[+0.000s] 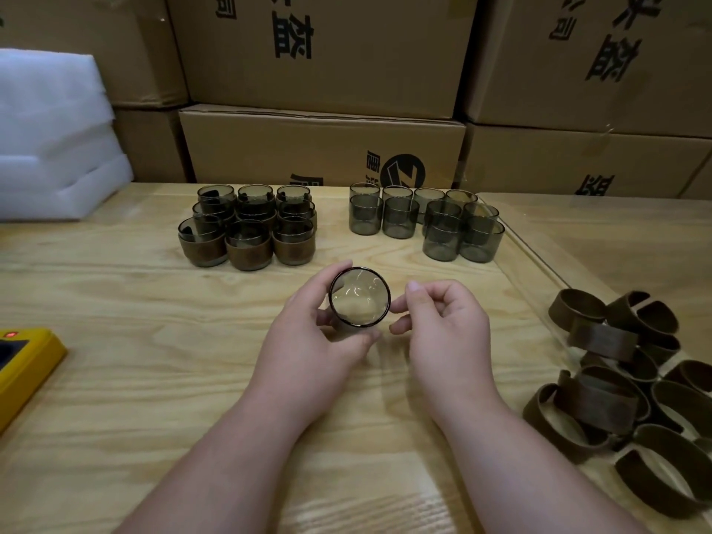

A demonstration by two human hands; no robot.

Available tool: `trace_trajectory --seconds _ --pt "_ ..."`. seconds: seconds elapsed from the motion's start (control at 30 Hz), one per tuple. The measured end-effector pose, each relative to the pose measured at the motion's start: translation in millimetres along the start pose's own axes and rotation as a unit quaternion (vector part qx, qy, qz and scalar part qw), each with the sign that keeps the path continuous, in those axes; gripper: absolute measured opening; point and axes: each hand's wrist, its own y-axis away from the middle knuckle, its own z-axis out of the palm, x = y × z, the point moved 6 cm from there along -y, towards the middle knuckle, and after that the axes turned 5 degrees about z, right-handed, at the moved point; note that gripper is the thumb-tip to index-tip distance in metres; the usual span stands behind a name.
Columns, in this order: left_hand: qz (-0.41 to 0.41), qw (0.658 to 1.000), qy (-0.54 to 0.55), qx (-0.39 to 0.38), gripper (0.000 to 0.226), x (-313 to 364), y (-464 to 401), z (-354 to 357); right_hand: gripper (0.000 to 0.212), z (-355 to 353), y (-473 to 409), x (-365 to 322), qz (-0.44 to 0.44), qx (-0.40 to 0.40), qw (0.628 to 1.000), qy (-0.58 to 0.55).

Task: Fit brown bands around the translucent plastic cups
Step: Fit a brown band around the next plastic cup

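Note:
My left hand (308, 333) grips a translucent cup (360, 296) above the middle of the table, its open mouth facing me. A brown band seems to wrap its body, mostly hidden behind the rim and my fingers. My right hand (443, 325) is just right of the cup, its fingertips touching the cup's side, fingers curled. Several banded cups (246, 229) are stacked at the back left. Several bare smoky cups (427, 221) stand at the back right. A heap of loose brown bands (632, 387) lies at the right.
The wooden table (154, 341) runs to a wall of stacked cardboard boxes (323, 140). White foam sheets (50, 140) lie at the back left. A yellow device (23, 368) with a red light sits at the left edge.

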Motion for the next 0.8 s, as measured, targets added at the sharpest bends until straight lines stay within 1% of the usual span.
trace_trajectory --seconds 0.1,0.17,0.27,0.3,0.4,0.47,0.6,0.73,0.8 --pt "-0.003 1.0 0.019 -0.002 0.08 -0.5 -0.1 0.4 0.018 2.3 1.0 -0.1 0.01 -0.011 1.0 0.002" --pt "-0.007 0.999 0.032 -0.005 0.078 1.5 0.3 1.5 0.023 4.7 2.8 -1.7 0.015 -0.03 0.999 -0.012" --pt "-0.006 0.999 0.043 -0.007 0.073 4.1 1.3 2.1 0.017 12.9 6.5 -2.6 0.016 -0.096 0.995 -0.025" --pt "-0.004 0.999 0.046 -0.007 0.072 4.4 1.5 2.0 0.017 16.5 8.3 -1.6 0.022 -0.123 0.992 -0.026" --pt "0.0 0.998 0.058 -0.002 0.07 4.3 0.7 1.2 0.037 24.8 13.0 -0.7 0.007 -0.191 0.982 -0.001" --pt "0.002 0.998 0.059 0.004 0.07 5.3 0.1 0.1 0.043 28.2 15.3 -2.2 -0.008 -0.213 0.977 0.015" --pt "0.006 0.999 0.053 0.011 0.072 6.1 -0.2 -1.7 0.046 30.3 13.8 -0.2 -0.015 -0.22 0.975 0.037" --pt "0.015 0.999 0.039 0.011 0.069 6.6 1.8 -2.1 0.046 30.7 13.9 2.0 -0.019 -0.215 0.975 0.051" --pt "0.026 0.999 0.027 0.007 0.069 7.5 3.0 -1.9 0.05 29.9 14.2 2.0 -0.019 -0.209 0.977 0.05"
